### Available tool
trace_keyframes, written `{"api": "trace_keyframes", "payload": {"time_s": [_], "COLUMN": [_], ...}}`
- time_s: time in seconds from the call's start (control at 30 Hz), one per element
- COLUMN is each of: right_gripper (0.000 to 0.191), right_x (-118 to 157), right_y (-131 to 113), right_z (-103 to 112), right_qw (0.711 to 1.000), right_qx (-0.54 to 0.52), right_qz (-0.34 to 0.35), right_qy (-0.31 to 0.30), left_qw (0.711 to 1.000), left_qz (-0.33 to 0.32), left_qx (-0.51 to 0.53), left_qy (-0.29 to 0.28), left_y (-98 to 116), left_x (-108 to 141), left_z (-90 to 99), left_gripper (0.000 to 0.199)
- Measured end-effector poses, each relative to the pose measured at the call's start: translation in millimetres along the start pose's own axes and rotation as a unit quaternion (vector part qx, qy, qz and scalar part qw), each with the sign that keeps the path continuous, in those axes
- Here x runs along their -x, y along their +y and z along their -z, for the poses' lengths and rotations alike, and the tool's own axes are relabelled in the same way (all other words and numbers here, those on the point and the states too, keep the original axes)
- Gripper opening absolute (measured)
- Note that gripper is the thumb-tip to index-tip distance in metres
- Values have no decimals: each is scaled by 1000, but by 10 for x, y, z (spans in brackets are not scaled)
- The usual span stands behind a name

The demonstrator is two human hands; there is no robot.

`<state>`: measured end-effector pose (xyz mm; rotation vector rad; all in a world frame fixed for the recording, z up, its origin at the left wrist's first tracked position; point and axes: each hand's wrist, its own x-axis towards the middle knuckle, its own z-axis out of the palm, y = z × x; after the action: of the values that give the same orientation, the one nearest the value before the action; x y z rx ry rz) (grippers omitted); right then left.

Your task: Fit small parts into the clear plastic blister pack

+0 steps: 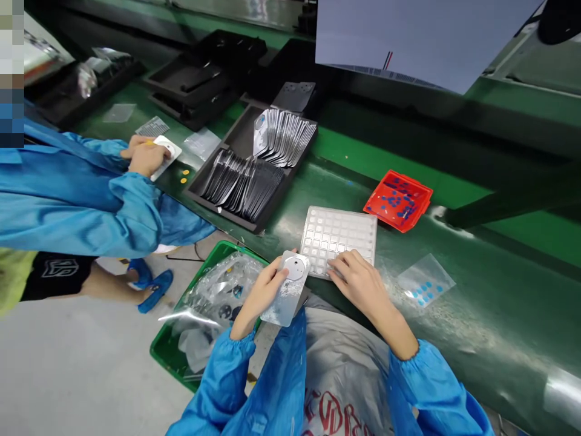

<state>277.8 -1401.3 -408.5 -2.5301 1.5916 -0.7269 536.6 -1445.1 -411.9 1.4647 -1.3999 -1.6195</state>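
Blue sleeves frame the near edge of the scene, where a thin silvery card with a round white disc is held in the left hand, pinched between thumb and fingers at its left edge. Its long axis is seen running from near-left to far-right, the disc end tilted toward a clear blister tray of small square cells lying flat on the green conveyor belt. The right hand is laid on the tray's near edge, fingers drawn together and curled down onto the cells; whether anything is gripped there cannot be told. The tray is just beyond both hands, and the right hand is the nearer to it, already touching. A red dish of blue dots is set further right, a small clear bag of blue dots near right. Farther left, a black tray of stacked cards is seen, where a co-worker's hand holds a similar card. A green crate of plastic bags stands below the belt.
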Motion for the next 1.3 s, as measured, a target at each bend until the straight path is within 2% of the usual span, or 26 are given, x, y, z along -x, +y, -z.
{"api": "trace_keyframes", "payload": {"time_s": [0.07, 0.27, 0.33, 0.4, 0.43, 0.5, 0.57, 0.63, 0.77, 0.93, 1.17, 1.3], "right_gripper": [13, 25, 31, 29, 27, 31, 43, 51, 50, 38, 40, 43], "right_x": [-12, -59, -64, -67, -70, -88, -117, -149, -182, -172, -134, -122], "right_y": [-10, -39, -71, -123, -154, -220, -281, -331, -402, -438, -430, -423], "right_z": [-12, 9, 43, 102, 141, 234, 331, 416, 519, 547, 544, 546], "right_qw": [1000, 999, 999, 982, 956, 868, 784, 742, 733, 731, 686, 685], "right_qx": [11, 28, -20, -156, -249, -426, -537, -581, -582, -584, -632, -631], "right_qz": [-8, -7, -28, -97, -146, -241, -299, -318, -326, -317, -341, -345], "right_qy": [-1, -19, 5, 46, 62, 81, 88, 98, 132, 154, 119, 116], "left_qw": [1000, 999, 998, 997, 996, 994, 991, 988, 985, 984, 977, 973], "left_qz": [2, -29, -43, -61, -72, -98, -123, -140, -160, -171, -202, -220], "left_qx": [1, -4, 4, 21, 30, 42, 51, 60, 65, 54, 51, 48], "left_qy": [-5, 27, 34, 36, 33, 24, 8, -6, 0, 25, 37, 47], "left_y": [4, 44, 92, 156, 192, 264, 328, 375, 419, 446, 448, 422], "left_x": [0, 66, 122, 187, 219, 269, 298, 306, 283, 250, 217, 197], "left_z": [11, 9, -36, -118, -170, -284, -394, -482, -570, -601, -674, -717], "left_gripper": [53, 52, 52, 50, 49, 46, 42, 39, 39, 36, 35, 32]}}
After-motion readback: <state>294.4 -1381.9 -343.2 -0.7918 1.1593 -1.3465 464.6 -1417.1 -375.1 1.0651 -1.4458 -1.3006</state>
